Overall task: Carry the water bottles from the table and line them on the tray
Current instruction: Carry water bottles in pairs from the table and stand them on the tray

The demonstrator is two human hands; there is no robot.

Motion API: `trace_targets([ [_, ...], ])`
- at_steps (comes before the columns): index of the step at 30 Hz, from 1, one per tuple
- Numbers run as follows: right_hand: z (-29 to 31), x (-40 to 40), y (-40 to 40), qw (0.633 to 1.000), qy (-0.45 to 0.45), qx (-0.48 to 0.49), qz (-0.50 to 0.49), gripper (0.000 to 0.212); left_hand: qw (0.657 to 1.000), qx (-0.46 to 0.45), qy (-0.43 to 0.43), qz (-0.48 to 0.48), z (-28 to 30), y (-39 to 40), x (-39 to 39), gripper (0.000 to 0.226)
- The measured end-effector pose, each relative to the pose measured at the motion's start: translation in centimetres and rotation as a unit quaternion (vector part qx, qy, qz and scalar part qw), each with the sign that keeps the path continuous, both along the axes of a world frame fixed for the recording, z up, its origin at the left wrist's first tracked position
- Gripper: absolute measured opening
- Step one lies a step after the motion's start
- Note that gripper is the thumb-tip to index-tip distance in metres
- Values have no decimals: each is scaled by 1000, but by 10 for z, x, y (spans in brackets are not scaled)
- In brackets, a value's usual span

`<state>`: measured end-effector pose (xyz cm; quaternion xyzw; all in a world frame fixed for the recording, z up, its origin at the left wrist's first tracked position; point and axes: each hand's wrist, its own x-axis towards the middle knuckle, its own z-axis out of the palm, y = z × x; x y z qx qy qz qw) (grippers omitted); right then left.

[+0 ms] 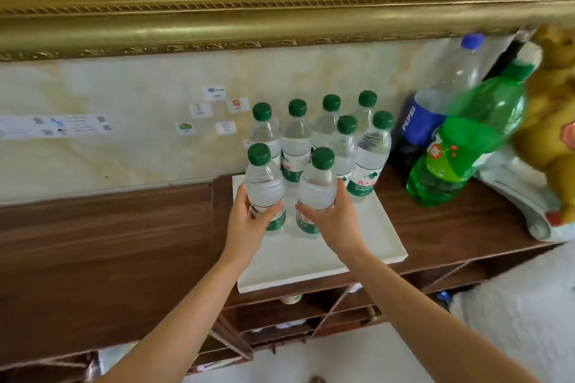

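A white rectangular tray (326, 258) lies on a dark wooden shelf top. Several clear water bottles with green caps (297, 140) stand in rows at its back. My left hand (249, 221) grips one water bottle (264, 183) at the front left of the group. My right hand (333, 214) grips another water bottle (319, 190) just beside it. Both held bottles are upright, with their bases on or just above the tray; I cannot tell which.
A large Pepsi bottle (420, 124) and a big green soda bottle (466, 140) stand right of the tray. A yellow plush toy (550, 134) leans at the far right. The wall with small stickers (214, 112) rises behind. Open shelves sit below.
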<state>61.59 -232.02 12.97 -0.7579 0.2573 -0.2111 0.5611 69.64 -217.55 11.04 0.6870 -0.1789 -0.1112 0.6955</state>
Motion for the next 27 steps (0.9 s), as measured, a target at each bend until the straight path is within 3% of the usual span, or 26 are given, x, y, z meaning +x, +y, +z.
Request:
trace_targets([
  [5,2,1,-17,998,17,-25,48,69,999,34,-21,9,5,-8,-2,56],
  [10,0,-8,-31,976,131,-155,85,68,987,151,-47,-7,1,3,2,65],
  [13,-11,-11,-25,971,164,-160,70,62,979,196,-50,-2,-11,8,2,62],
  [20,-25,-1,-8,977,120,-175,-5,46,984,168,-50,14,-17,6,7,58],
  [27,-30,16,-10,967,149,-206,-18,34,988,142,-59,29,-17,-9,20,58],
])
